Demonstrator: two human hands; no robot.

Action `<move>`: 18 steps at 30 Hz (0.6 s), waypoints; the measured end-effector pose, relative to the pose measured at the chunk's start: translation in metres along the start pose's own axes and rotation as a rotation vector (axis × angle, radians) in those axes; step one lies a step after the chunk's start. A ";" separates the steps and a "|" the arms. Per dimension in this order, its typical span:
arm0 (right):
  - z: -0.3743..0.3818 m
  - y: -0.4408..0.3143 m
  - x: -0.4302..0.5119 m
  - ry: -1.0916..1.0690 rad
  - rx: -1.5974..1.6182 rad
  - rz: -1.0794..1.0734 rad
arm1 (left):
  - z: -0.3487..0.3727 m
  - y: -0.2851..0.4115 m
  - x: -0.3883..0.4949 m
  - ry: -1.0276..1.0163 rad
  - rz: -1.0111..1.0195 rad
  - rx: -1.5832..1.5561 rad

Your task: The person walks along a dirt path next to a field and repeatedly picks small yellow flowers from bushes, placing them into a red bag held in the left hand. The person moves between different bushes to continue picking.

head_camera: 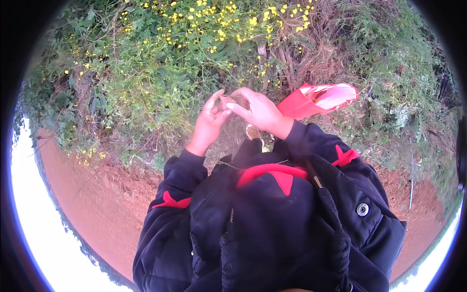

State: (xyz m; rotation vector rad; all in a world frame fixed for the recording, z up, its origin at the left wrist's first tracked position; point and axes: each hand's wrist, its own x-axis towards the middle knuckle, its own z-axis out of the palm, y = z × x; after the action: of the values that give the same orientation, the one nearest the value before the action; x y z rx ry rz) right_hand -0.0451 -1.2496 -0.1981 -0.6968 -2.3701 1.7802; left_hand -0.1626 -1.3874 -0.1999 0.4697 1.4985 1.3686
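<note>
My left hand [208,122] and my right hand [263,112] meet at the fingertips in front of my chest. Between them is a small, blurred brownish tuft [227,100], perhaps dry plant matter, with thin strands. The fingers of both hands curl around it; its exact shape is too blurred to make out. Just right of my right hand is a red bag [300,106] with a pale lining. Its mouth gapes to the right, and something yellowish and dark shows inside. What holds the bag up is hidden.
Yellow flowers [220,33] grow among dense green plants [153,76] ahead. Dry brown stalks [321,54] stand at upper right, with leafy weeds [397,73] beyond. Reddish bare soil [98,204] lies behind me on both sides. A thin twig [233,166] rests across my jacket front.
</note>
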 end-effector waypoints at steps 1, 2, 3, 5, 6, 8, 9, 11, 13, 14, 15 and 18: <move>0.001 -0.012 0.001 0.010 -0.037 -0.025 | 0.004 0.014 -0.007 -0.047 0.043 0.036; 0.000 -0.023 0.000 0.002 -0.136 -0.069 | 0.011 0.025 -0.014 -0.023 0.097 0.095; 0.000 -0.033 -0.001 0.043 -0.111 -0.104 | 0.014 0.035 -0.019 -0.023 0.122 0.144; -0.001 -0.049 -0.004 0.117 -0.041 -0.159 | 0.018 0.050 -0.025 -0.030 0.199 0.230; -0.003 -0.056 -0.006 0.151 -0.038 -0.186 | 0.018 0.057 -0.027 -0.025 0.242 0.258; -0.011 -0.066 -0.008 0.113 -0.089 -0.138 | 0.017 0.066 -0.029 -0.040 0.190 0.246; -0.015 -0.070 -0.009 0.100 -0.095 -0.131 | 0.018 0.068 -0.029 -0.047 0.159 0.248; -0.018 -0.077 -0.008 0.191 -0.156 -0.211 | 0.022 0.070 -0.027 -0.059 0.219 0.139; -0.022 -0.081 -0.009 0.206 -0.136 -0.197 | 0.026 0.071 -0.025 -0.065 0.241 0.058; -0.025 -0.082 -0.010 0.203 -0.036 -0.247 | 0.026 0.073 -0.025 -0.111 0.223 0.013; -0.027 -0.082 -0.011 0.179 0.057 -0.193 | 0.026 0.075 -0.026 -0.142 0.220 -0.032; -0.033 -0.082 -0.012 0.059 0.299 -0.198 | 0.026 0.080 -0.027 -0.279 0.160 -0.260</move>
State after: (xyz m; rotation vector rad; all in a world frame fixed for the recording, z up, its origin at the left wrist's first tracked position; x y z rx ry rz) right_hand -0.0473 -1.2426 -0.1087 -0.4521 -1.9950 1.9359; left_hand -0.1559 -1.3734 -0.1128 0.5964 1.0589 1.5279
